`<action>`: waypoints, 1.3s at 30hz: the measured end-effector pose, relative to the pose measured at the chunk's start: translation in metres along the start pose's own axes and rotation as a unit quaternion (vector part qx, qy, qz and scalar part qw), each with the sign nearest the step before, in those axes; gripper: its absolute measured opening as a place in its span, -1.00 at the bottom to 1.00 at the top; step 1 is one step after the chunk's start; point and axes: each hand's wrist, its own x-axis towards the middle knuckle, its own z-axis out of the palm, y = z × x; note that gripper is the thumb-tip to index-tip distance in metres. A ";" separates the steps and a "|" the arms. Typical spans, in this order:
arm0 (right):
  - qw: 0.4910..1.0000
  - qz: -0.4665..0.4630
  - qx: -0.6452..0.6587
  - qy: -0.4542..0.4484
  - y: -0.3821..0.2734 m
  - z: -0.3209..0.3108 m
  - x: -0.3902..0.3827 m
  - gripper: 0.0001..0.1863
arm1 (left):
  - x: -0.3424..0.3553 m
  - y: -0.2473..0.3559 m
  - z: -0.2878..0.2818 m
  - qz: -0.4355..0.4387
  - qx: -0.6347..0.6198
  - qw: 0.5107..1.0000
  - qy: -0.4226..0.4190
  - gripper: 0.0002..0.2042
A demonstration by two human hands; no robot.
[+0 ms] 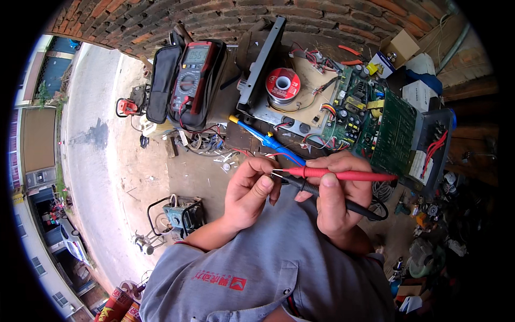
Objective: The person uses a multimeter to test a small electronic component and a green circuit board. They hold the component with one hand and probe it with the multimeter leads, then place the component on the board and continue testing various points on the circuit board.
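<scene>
My right hand (pixel 343 201) is closed around two multimeter probes, a red probe (pixel 370 176) above a black probe (pixel 360 208). Both metal tips point left and come to the fingertips of my left hand (pixel 244 196). That hand is pinched; whatever sits between its thumb and fingers is too small to make out. A red-and-grey multimeter (pixel 189 80), its display lit, rests in an unzipped black case (pixel 161 86) at the upper left. From it a red lead runs toward my hands. Just beyond my fingers lies a blue pen-shaped tool (pixel 268 141) with a yellow end.
An opened device with a green circuit board (pixel 394 129) and loose wires fills the bench to the right. A red solder spool (pixel 282 86) sits on its pale panel. Red-handled pliers (pixel 350 52) lie behind. A framed machine (pixel 179 216) stands on the ground at left.
</scene>
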 end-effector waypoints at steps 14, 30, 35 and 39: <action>1.000 0.012 0.002 0.017 0.001 0.002 -0.002 -0.83 | -0.001 0.002 -0.001 -0.001 0.014 1.000 -0.007 -0.88; 1.000 0.001 -0.025 0.013 0.008 0.004 -0.010 -0.82 | -0.005 -0.001 -0.009 -0.015 0.033 0.999 -0.004 -0.87; 0.996 -0.017 -0.062 0.057 0.005 0.014 -0.024 -0.80 | -0.013 -0.003 -0.034 -0.047 0.013 0.999 0.026 -0.87; 0.966 -0.145 -0.213 0.002 0.004 0.014 -0.030 -0.80 | -0.014 0.007 -0.058 -0.139 -0.108 0.979 0.104 -0.88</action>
